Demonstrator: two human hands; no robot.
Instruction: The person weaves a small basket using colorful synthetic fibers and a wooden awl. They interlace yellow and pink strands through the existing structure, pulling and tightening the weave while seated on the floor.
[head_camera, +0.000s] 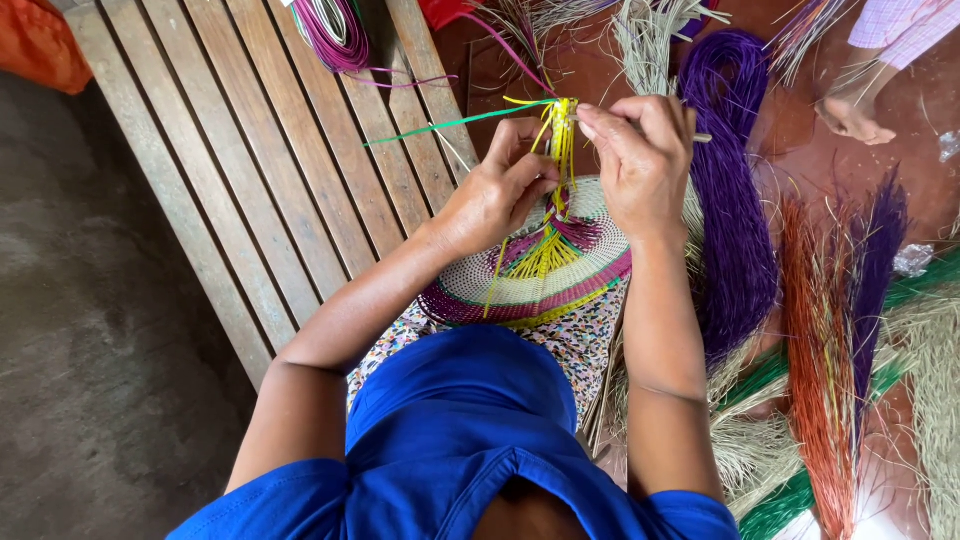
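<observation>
A round woven mat (560, 285) with cream, purple, pink and yellow rings lies across my lap. My left hand (500, 190) pinches a bunch of yellow straw strands (562, 140) rising from the mat's middle. My right hand (640, 155) grips the top of the same strands, with a thin stick poking out to its right. A green strand (450, 125) and a pink strand (515, 55) stick out from the bunch toward the upper left.
A slatted wooden bench (260, 170) runs on the left, with a coil of purple fibre (335, 35) on it. Bundles of purple (735, 200), orange (815, 360), green and natural straw lie on the floor at right. Another person's foot (855, 120) shows at top right.
</observation>
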